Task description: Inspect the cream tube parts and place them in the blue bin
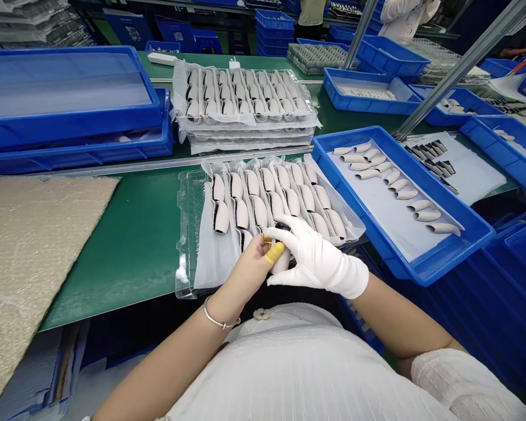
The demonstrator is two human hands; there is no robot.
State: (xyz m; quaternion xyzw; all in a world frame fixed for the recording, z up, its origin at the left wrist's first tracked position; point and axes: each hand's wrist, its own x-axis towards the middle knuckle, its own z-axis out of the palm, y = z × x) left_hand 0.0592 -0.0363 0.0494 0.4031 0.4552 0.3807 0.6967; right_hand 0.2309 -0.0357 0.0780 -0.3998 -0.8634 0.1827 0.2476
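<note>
Over the near edge of the clear plastic tray (184,257), both hands close around a pale pink curved shell piece (281,263), dark at its upper end and mostly hidden by fingers. My left hand (256,257), with yellow finger cots on the fingertips, pinches it from the left. My right hand (318,254), in a white glove, curls its thumb and fingers around it from the right. Rows of similar shell pieces (276,204) with dark inner sides lie in the tray, separated by folded white paper sheets (214,263).
At right stands a blue bin (453,257) with several loose pale shells (426,215) on white paper. Behind the tray is a stack of filled trays (249,133). Blue bins (70,126) and a beige sheet (39,245) are at left. A metal post (447,79) slants behind the right bin.
</note>
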